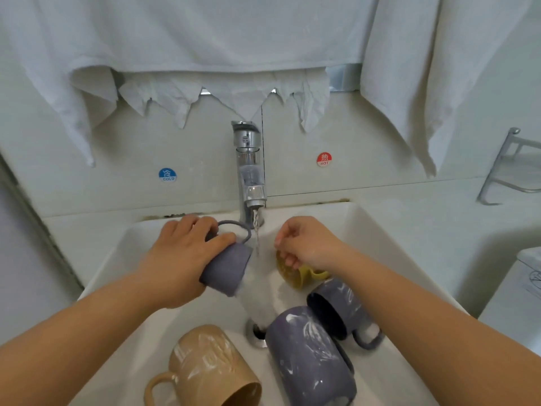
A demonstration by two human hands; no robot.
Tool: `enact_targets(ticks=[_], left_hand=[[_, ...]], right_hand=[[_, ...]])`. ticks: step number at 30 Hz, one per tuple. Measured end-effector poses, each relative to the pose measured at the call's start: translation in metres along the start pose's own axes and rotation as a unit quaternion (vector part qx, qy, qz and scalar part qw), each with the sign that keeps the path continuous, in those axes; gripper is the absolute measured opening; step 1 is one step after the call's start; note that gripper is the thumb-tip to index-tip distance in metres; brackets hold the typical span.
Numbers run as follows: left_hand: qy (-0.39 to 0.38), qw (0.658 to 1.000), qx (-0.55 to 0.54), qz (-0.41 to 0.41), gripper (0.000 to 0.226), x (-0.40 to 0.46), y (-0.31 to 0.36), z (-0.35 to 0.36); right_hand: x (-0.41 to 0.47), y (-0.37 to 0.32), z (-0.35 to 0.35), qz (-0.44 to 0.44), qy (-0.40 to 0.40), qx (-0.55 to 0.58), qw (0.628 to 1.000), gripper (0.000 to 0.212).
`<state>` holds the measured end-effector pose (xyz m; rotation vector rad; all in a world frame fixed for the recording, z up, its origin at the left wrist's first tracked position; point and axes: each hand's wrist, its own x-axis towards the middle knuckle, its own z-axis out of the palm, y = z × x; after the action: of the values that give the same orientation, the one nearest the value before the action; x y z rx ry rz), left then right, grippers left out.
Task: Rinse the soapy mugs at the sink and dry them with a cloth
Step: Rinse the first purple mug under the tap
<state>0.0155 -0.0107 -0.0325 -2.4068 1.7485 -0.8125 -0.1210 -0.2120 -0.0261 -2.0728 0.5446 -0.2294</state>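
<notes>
Below, soapy mugs (310, 356) crowd drain (257, 332).

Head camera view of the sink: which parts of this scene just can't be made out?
- Yellow mug: mostly behind the right hand; whether the fingers grip it is unclear.
- Purple mug in the left hand: its inside faces away, so remaining soap is unknown.
- Tan mug and nearest purple mug: cut off by the bottom edge.
- Drain: partly hidden by mugs and foamy water.
</notes>
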Motion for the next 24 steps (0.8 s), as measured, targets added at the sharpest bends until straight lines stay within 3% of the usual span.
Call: enact_targets(ticks=[5, 9, 13, 16, 18, 21, 24], left_hand=[[0.064, 0.991, 0.103, 0.065, 0.087, 0.012, -0.005, -0.012], [0.074, 0.987, 0.116, 0.088, 0.089, 0.014, 0.006, -0.014], [0.05, 0.997, 0.05, 0.014, 0.086, 0.015, 0.025, -0.012], [-0.039, 0.994, -0.052, -0.093, 0.084, 0.019, 0.045, -0.02], [-0.088, 0.974, -0.129, -0.167, 0.086, 0.023, 0.056, -0.023], [-0.088, 0.934, -0.253, -0.238, 0.086, 0.03, 0.064, -0.023], [-0.111, 0.839, -0.446, -0.292, 0.068, 0.035, 0.068, -0.024]], right_hand=[[-0.002, -0.002, 0.0, -0.023, 0.034, -0.026, 0.999, 0.033], [-0.002, -0.003, 0.004, -0.05, 0.052, -0.08, 0.994, 0.051], [0.004, 0.001, 0.001, -0.051, 0.071, -0.053, 0.995, 0.025], [0.004, 0.004, 0.0, -0.026, 0.063, -0.01, 0.998, 0.001], [0.005, 0.005, 0.0, -0.002, 0.062, 0.025, 0.998, 0.004], [0.005, 0.003, -0.001, 0.02, 0.062, 0.102, 0.993, 0.008], [0.006, 0.004, -0.002, 0.027, 0.063, 0.08, 0.994, 0.009]])
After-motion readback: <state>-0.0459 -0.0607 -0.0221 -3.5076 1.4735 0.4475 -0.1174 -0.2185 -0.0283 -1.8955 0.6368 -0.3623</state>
